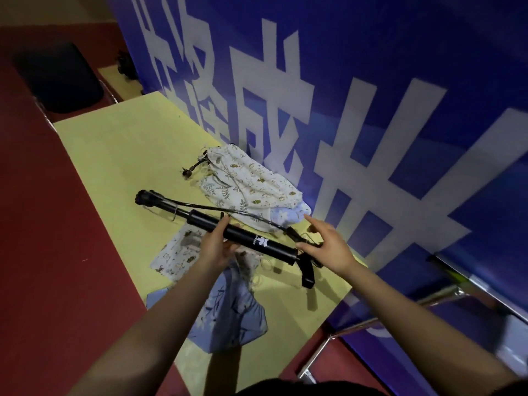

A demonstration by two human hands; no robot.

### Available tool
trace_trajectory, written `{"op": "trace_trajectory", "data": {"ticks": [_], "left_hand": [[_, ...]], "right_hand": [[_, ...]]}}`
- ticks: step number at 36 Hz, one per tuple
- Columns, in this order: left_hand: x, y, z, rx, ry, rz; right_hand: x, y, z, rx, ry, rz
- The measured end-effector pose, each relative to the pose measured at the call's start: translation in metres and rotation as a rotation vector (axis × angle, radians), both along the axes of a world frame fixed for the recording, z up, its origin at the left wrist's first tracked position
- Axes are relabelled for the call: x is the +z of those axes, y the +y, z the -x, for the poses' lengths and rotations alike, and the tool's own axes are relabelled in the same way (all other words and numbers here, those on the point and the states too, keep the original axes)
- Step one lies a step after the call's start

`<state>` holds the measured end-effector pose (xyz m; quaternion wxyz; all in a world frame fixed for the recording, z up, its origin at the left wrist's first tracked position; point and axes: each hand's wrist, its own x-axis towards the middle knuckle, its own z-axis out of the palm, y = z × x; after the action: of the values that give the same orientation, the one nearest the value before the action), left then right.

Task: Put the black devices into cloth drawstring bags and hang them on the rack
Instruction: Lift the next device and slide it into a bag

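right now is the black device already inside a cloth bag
No, the black device is bare, held above the table between the left hand and the right hand, with the cloth bags lying apart beneath and behind it.

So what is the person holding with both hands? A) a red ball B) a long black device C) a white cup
B: the left hand grips the tube of the long black device and the right hand holds its handle end.

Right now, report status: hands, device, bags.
Left hand grips black device mid-tube. Right hand pinches its hose end near the handle. Device not bagged; patterned cloth bags lie on the yellow table.
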<state>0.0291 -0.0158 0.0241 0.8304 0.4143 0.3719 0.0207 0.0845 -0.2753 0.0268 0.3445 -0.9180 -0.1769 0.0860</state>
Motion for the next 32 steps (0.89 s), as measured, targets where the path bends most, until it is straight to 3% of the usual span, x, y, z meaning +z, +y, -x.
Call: {"op": "trace_trajectory", "data": {"ticks": [2, 5, 10, 13, 16, 19, 26, 32], "left_hand": [[-0.001, 0.001, 0.001, 0.045, -0.031, 0.024], [0.001, -0.001, 0.000, 0.099, -0.088, 0.072], [0.010, -0.011, -0.004, 0.053, -0.141, 0.092], [0.014, -0.021, -0.004, -0.036, -0.177, 0.085], [0.012, -0.025, -0.002, -0.127, -0.167, 0.047], [0.012, -0.025, -0.002, -0.169, -0.137, -0.002], [0.004, 0.011, 0.005, 0.009, -0.007, -0.109], [-0.004, 0.037, 0.008, 0.052, 0.144, -0.197]], "right_hand": [[-0.007, -0.011, 0.001, -0.144, 0.000, 0.005], [-0.015, -0.017, 0.010, -0.382, 0.260, -0.140], [-0.001, -0.007, 0.020, -0.402, 0.966, -0.755], [0.012, -0.004, 0.014, -0.476, 1.088, -0.994], [0.015, -0.002, 0.010, -0.560, 1.042, -0.879], [0.013, -0.002, 0.011, -0.595, 0.864, -0.769], [0.018, -0.003, 0.012, -0.610, 0.384, -0.581], [0.024, -0.001, 0.013, -0.526, 0.296, -0.563]]}}
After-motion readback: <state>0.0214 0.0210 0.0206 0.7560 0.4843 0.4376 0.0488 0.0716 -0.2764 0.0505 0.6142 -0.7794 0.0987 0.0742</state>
